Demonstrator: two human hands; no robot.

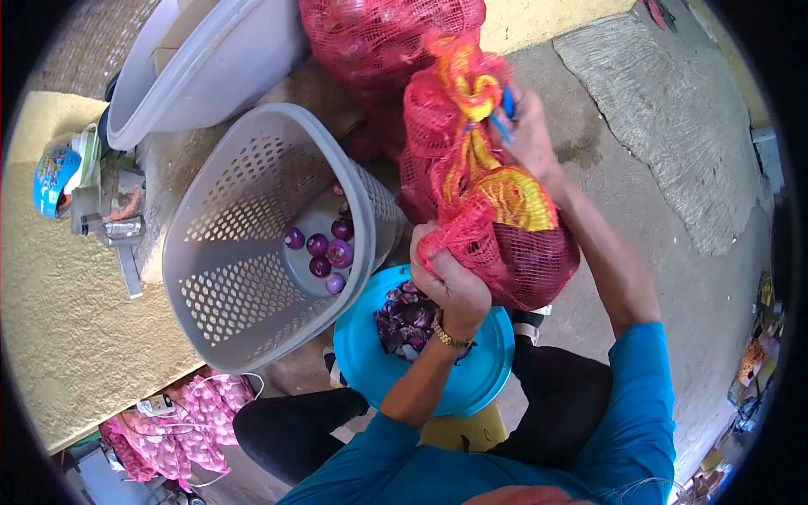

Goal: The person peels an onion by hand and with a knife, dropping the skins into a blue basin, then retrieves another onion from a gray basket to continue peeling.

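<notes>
My left hand (454, 290) is closed on the gathered red mesh at the lower left of a red net bag (530, 265), above the blue basin. My right hand (526, 126) is closed at the bag's yellow neck, by a blue tie (503, 114); its fingers are partly hidden and blurred. Dark contents show through the mesh. Under my left wrist, the blue basin (358, 349) holds purple onion skins (396, 324). To the left, a tilted grey perforated basket (227, 194) has several purple onions (339, 253) at its bottom.
Another full red net bag (379, 34) stands behind the held one. A large pale tub (219, 76) is at the upper left. Pink net bags (185, 429) with a cable lie at the lower left. Assorted items (757, 362) line the right edge.
</notes>
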